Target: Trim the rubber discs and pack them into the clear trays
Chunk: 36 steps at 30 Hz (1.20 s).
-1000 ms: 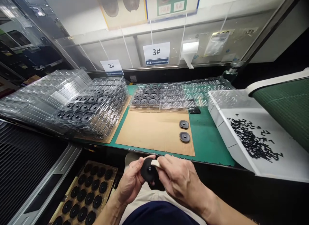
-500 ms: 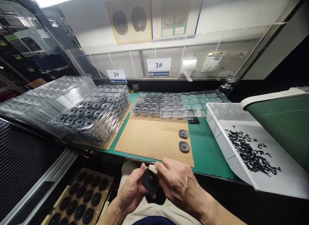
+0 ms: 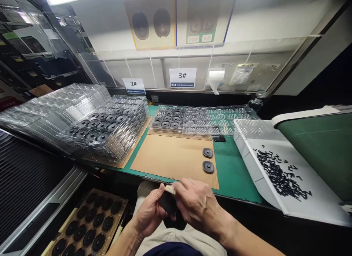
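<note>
Above my lap, just off the table's front edge, my left hand [image 3: 150,214] is closed on a dark oval part [image 3: 167,204], thumb near its top. My right hand [image 3: 195,206] pinches a small pale piece [image 3: 169,189] against the part's upper edge. The part is tilted, and my right fingers hide some of it. On the brown board [image 3: 170,157] ahead lie two black oval parts, one [image 3: 207,152] behind the other [image 3: 208,167], near the board's right side.
Stacked clear trays [image 3: 121,138] with black parts stand left; more trays [image 3: 176,118] lie at the back. A white bin [image 3: 255,175] of small black pieces is right, beside a green belt [image 3: 319,138]. Another tray of black parts [image 3: 89,219] sits low left.
The dark part has tilted, so its round face with the centre hole no longer shows. The pale piece and my right hand have shifted slightly left. The view has moved a little.
</note>
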Each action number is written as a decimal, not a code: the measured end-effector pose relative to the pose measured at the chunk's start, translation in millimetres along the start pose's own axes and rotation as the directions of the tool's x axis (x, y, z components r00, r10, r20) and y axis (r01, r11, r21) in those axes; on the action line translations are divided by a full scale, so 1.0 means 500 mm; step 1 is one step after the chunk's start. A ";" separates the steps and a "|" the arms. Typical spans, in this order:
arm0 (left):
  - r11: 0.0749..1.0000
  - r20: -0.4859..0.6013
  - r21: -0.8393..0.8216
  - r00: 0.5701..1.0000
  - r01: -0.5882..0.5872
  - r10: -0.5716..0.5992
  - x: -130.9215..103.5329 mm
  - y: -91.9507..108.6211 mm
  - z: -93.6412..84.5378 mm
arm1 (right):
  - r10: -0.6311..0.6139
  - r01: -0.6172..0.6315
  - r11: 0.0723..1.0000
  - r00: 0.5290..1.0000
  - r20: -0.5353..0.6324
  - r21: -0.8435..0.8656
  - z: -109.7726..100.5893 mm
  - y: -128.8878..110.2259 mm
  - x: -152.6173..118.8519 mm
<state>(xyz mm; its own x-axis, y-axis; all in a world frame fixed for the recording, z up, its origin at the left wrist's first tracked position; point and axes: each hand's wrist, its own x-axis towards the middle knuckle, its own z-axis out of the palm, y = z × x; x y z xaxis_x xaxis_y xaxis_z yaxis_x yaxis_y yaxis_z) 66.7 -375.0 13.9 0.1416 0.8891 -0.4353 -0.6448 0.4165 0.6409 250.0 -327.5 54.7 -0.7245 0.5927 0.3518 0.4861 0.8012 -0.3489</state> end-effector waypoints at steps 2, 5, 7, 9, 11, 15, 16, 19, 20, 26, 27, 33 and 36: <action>0.993 -0.045 -0.032 0.993 -0.111 0.109 -0.001 0.008 0.002 | 0.090 -0.089 0.995 0.996 -0.021 0.048 0.008 -0.004 -0.003; 0.992 -0.063 0.009 0.990 -0.129 0.130 -0.002 0.017 -0.002 | 0.146 -0.146 0.989 0.989 -0.003 0.034 0.014 -0.004 -0.007; 0.999 -0.029 0.043 0.999 -0.027 0.028 -0.002 0.015 -0.010 | 0.081 -0.080 0.996 0.996 0.035 -0.027 0.005 -0.003 -0.001; 0.994 0.010 0.038 0.994 0.105 -0.106 -0.001 0.009 -0.015 | -0.038 0.046 0.995 0.996 0.083 -0.093 -0.011 -0.001 0.010; 0.980 0.045 0.001 0.979 0.201 -0.201 0.000 0.003 -0.016 | -0.124 0.139 0.982 0.985 0.119 -0.127 -0.020 0.000 0.018; 0.996 0.001 -0.081 1.000 0.022 -0.022 -0.002 0.003 -0.006 | 0.026 -0.026 0.999 0.999 0.041 -0.020 -0.002 0.002 0.004; 0.995 -0.025 -0.084 0.999 -0.047 0.045 -0.003 0.004 -0.004 | 0.084 -0.085 0.996 0.996 0.026 0.014 0.007 0.003 -0.003; 0.992 -0.048 -0.054 0.993 -0.111 0.108 -0.005 0.003 -0.002 | 0.152 -0.154 0.987 0.987 0.044 0.044 0.025 0.004 -0.021; 0.994 -0.043 -0.042 0.994 -0.099 0.097 -0.005 0.002 -0.003 | 0.154 -0.156 0.987 0.987 0.051 0.039 0.027 0.004 -0.025; 0.995 -0.079 -0.012 0.992 -0.096 0.095 -0.003 0.000 0.005 | 0.147 -0.151 0.988 0.986 0.075 0.044 0.026 -0.010 -0.039; 0.992 -0.095 -0.015 0.988 -0.127 0.125 -0.003 0.001 0.008 | 0.148 -0.153 0.987 0.986 0.082 0.051 0.028 -0.011 -0.040; 0.999 -0.012 0.042 1.000 0.019 -0.019 -0.005 -0.009 -0.004 | 0.070 -0.067 0.996 0.995 0.065 -0.051 0.019 0.006 -0.017; 0.979 0.048 0.003 0.978 0.202 -0.202 -0.006 -0.020 -0.021 | -0.122 0.145 0.981 0.977 0.174 -0.130 -0.001 0.013 0.005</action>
<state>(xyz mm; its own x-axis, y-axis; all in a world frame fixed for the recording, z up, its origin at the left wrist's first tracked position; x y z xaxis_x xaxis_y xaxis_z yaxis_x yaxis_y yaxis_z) 64.6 -383.6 2.2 0.3048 0.7947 -0.5249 -0.6009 0.5880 0.5414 251.7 -321.0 53.9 -0.8521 0.4676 0.2351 0.4351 0.8825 -0.1786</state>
